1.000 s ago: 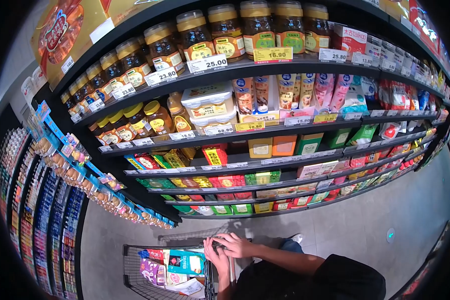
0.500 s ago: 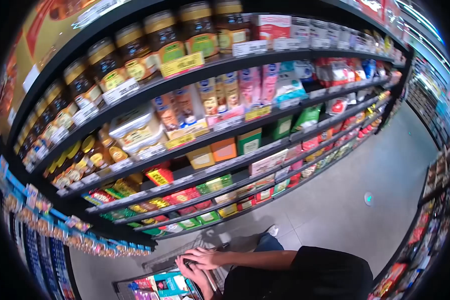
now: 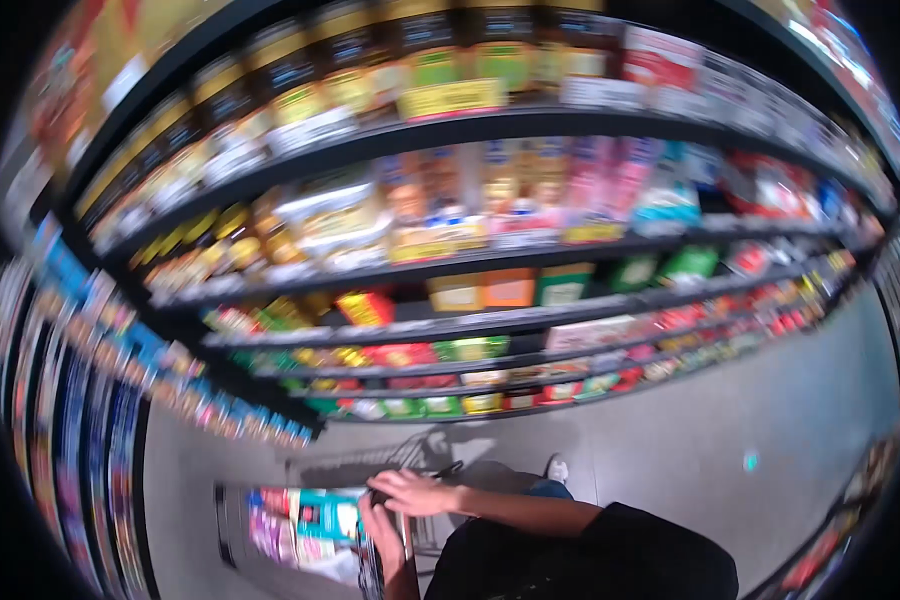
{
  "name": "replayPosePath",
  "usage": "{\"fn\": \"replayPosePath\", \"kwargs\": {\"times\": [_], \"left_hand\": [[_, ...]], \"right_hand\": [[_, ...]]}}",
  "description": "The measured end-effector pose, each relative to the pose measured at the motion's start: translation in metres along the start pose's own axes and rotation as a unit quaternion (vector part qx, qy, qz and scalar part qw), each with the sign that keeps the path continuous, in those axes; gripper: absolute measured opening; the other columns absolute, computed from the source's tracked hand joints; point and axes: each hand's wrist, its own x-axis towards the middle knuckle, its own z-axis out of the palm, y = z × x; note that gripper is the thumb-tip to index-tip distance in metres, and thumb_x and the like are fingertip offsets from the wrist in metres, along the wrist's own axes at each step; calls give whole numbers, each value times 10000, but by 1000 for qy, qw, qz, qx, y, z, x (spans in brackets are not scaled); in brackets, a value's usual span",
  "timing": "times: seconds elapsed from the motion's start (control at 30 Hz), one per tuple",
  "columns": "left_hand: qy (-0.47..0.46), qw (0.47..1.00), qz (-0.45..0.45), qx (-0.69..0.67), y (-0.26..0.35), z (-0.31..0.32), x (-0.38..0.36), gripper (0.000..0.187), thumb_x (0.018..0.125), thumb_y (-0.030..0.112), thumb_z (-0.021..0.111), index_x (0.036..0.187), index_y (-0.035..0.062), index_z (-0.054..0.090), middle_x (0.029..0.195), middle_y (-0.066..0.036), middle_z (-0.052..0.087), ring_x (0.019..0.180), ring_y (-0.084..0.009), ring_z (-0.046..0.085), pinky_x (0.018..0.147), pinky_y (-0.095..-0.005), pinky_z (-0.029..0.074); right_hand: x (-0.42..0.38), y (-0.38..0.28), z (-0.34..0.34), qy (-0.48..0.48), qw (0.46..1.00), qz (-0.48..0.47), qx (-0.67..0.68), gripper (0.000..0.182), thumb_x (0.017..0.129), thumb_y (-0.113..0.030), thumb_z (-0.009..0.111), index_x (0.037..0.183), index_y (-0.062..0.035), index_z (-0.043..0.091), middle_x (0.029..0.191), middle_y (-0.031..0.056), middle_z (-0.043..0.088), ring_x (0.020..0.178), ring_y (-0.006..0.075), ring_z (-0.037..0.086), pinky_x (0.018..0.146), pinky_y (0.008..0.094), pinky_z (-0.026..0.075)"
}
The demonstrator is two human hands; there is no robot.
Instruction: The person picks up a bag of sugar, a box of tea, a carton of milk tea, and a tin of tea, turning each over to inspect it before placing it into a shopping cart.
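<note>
A shopping cart [image 3: 220,525] stands at the lower left, with several packages in it, including a teal pack [image 3: 325,515] and a purple pack [image 3: 270,533]. Both of my forearms reach over its handle side. My right hand [image 3: 415,493] lies across the top with fingers stretched out toward the left. Just below it, my left hand [image 3: 380,530] has its fingers bent up toward the right fingertips. Between the two hands is a small dark thing [image 3: 376,496], mostly covered and too blurred to name.
A long black shelf unit [image 3: 400,258] curves across the view with jars [image 3: 430,55], bottles, boxes and bagged goods. A blue-edged rack [image 3: 150,345] stands on the left. Grey floor [image 3: 660,430] runs along the shelf; more stocked shelves [image 3: 820,550] are at lower right.
The view has swung, so the shelves sit further right and more of the cart shows. My right hand has slid off the left hand slightly; the two are now further apart.
</note>
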Motion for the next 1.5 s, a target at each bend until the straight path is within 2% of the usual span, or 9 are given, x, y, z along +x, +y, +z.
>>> {"fn": "replayPosePath", "kwargs": {"times": [0.07, 0.23, 0.53, 0.67, 0.7, 1.13, 1.3, 1.4, 1.5], "left_hand": [[38, 998, 7, 49, -25, 0, -1, 478, 1028, 306, 387, 1383, -10, 443, 1410, -217, 452, 1312, -344, 420, 1115, -416, 290], [32, 987, -68, 143, -12, -4, 0, 529, 1043, 343, 297, 1454, 19, 377, 1513, -174, 366, 1436, -298, 277, 1173, -415, 152], [42, 987, -29, 150, -13, -11, 4, 487, 1025, 309, 391, 1429, 37, 412, 1501, -181, 376, 1409, -321, 323, 1135, -466, 195], [46, 985, -3, 166, -14, -14, 10, 469, 988, 269, 475, 1393, 35, 441, 1494, -176, 379, 1395, -323, 339, 1124, -463, 213], [49, 986, -11, 157, -15, -15, 11, 459, 967, 238, 506, 1377, 38, 453, 1490, -173, 384, 1393, -321, 341, 1122, -464, 216], [58, 986, -15, 153, -23, -36, 39, 557, 898, 205, 589, 1406, 49, 423, 1513, -148, 363, 1394, -318, 346, 1122, -462, 228], [82, 981, -34, 173, -26, -43, 49, 569, 859, 158, 611, 1389, 53, 435, 1474, -158, 415, 1364, -323, 401, 1105, -453, 271], [101, 977, -38, 181, -30, -47, 53, 589, 848, 154, 630, 1390, 39, 430, 1439, -166, 454, 1348, -327, 423, 1098, -447, 288], [86, 980, -59, 169, -35, -52, 59, 637, 835, 197, 658, 1409, 46, 426, 1446, -164, 458, 1362, -312, 408, 1117, -449, 253]], "right_hand": [[2, -15, -19, -60, 997, 47, -11, 577, 981, -311, 486, 1489, -111, 302, 1453, 126, 349, 1232, 375, 426, 1050, 483, 399], [7, -8, -13, -31, 999, 10, -43, 567, 978, -302, 504, 1486, -129, 322, 1470, 122, 331, 1238, 380, 406, 1059, 462, 397], [17, -12, -10, -44, 997, 22, -64, 529, 980, -299, 503, 1471, -160, 363, 1475, 133, 322, 1272, 388, 389, 1054, 475, 390], [27, -5, -2, 54, 992, -88, -67, 556, 918, -250, 578, 1432, -99, 430, 1428, 179, 392, 1172, 413, 462, 1020, 485, 409], [30, -12, -5, 52, 993, -73, -76, 555, 892, -222, 601, 1406, -67, 460, 1388, 191, 429, 1137, 407, 486, 1012, 472, 415], [63, -20, 1, -21, 993, -15, -118, 611, 908, -245, 562, 1465, -109, 351, 1397, 187, 384, 1179, 440, 440, 997, 505, 430], [79, -12, 7, -29, 993, -20, -116, 625, 914, -257, 561, 1479, -118, 335, 1411, 199, 362, 1172, 468, 430, 976, 508, 446], [86, -8, 7, 2, 991, -85, -100, 621, 927, -267, 548, 1488, -124, 323, 1425, 203, 350, 1180, 471, 418, 965, 503, 463], [95, -10, 8, -57, 995, -1, -76, 647, 896, -195, 564, 1488, -128, 311, 1412, 204, 329, 1209, 467, 356, 981, 524, 455]]}}
